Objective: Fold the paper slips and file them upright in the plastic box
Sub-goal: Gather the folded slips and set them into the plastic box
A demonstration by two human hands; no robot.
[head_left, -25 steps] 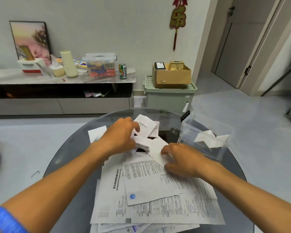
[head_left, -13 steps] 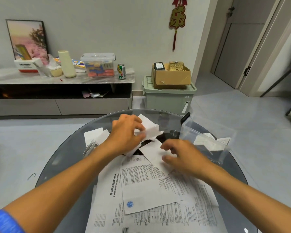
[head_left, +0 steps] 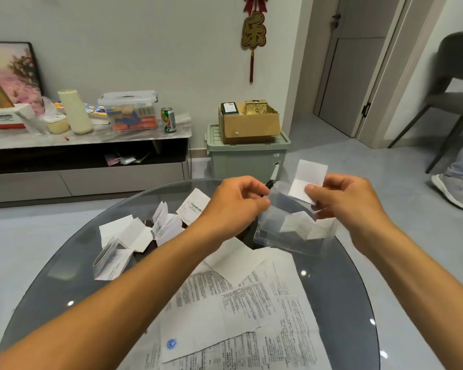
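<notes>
Above the far right of the round glass table (head_left: 340, 289) we are holding a folded paper slip (head_left: 306, 180) in our right hand (head_left: 350, 201), thumb and fingers pinching its lower right corner so that it is standing upright over the clear plastic box (head_left: 292, 236). The lower edge of the slip is disappearing behind our thumb, so we cannot tell whether it is touching the box. Our left hand (head_left: 235, 206) is hovering just beside the box's left end with the fingers curled inward; whether the fingertips are gripping the box wall or closing on nothing, we cannot tell, since the transparent plastic is blurring into the hand. Inside the box, a few folded white slips (head_left: 302, 227) are showing through the wall, though their number and whether they are standing fully upright are hard to make out. A dark object (head_left: 269, 184) is peeking out behind our left knuckles, mostly hidden. Left of our forearm, several more folded slips (head_left: 145, 233) are lying loose on the glass, some partly opened. Nearer to us, large printed sheets (head_left: 238, 316) are overlapping one another, their print too small to read, their lower edges running out of view and our left forearm covering part of them.
</notes>
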